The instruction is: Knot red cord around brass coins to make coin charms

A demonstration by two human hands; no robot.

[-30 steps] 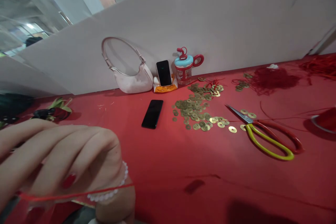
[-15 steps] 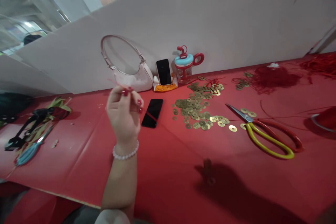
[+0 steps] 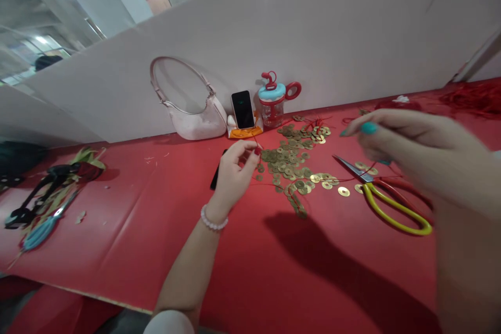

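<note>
My left hand [image 3: 234,175], with a bead bracelet at the wrist, pinches a thin red cord just left of the coin pile. From it the cord [image 3: 270,184] runs right, low over the coins. My right hand [image 3: 410,151], blurred, has its thumb and fingers together around cord above the scissors. Many brass coins [image 3: 285,159] with holes lie in a heap between the hands. A short row of coins [image 3: 296,202] hangs or lies at the heap's front, by the cord. The scissors [image 3: 391,214], with one yellow and one red handle, are partly under my right hand.
A pink handbag [image 3: 199,122], an upright phone [image 3: 242,109] and a cup [image 3: 272,104] stand against the wall. Another phone [image 3: 214,177] is mostly behind my left hand. Blue-handled scissors [image 3: 41,232] lie far left. Red cord [image 3: 473,99] is heaped far right.
My left hand has moved right and down to the coins' left side. My right hand has come into view from the right. The coin row now shows at the heap's front.
</note>
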